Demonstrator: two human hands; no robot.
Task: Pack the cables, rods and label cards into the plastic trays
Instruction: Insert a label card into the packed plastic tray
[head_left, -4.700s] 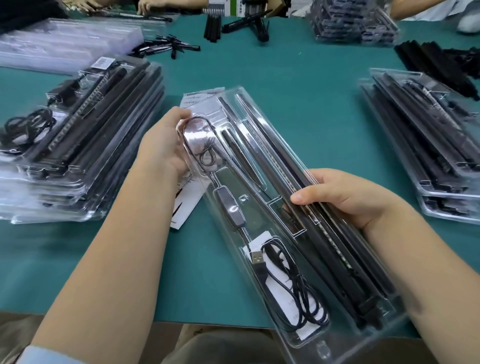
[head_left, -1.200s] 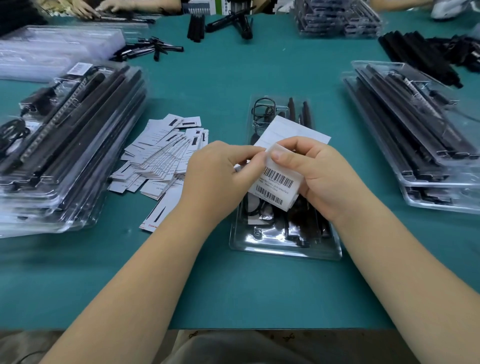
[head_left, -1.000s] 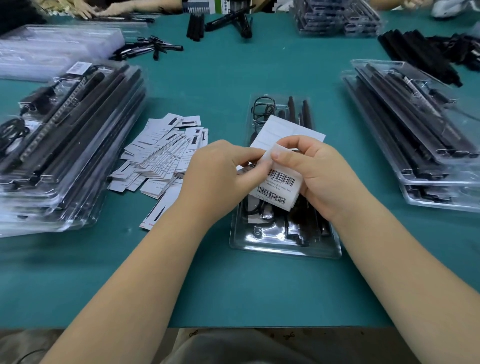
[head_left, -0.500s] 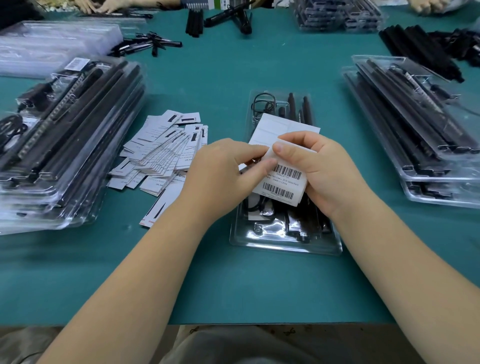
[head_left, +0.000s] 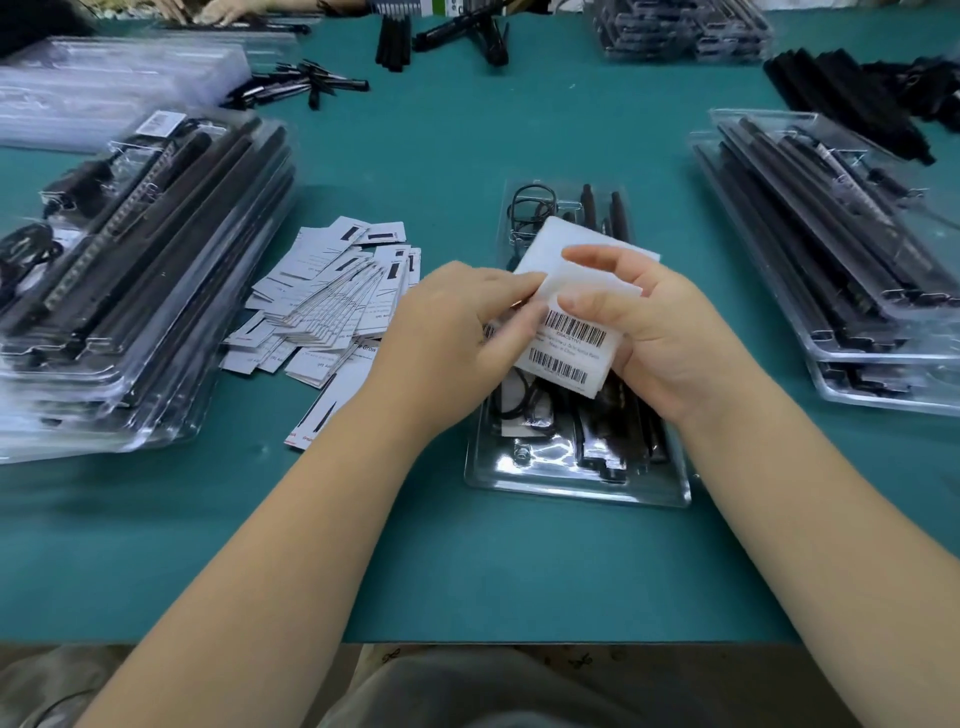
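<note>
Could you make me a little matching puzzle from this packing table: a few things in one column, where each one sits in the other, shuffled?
Things:
1. white barcode label sheet
2. loose pile of white label cards
3. clear plastic tray with black rods and cables
4. tall stack of filled clear trays

Places:
A. at the table's far left
B. flat on the green mat, under the hands
C. held between the left hand and right hand
D. on the mat just left of the left hand

Pairs: 1-C, 2-D, 3-B, 4-A
</note>
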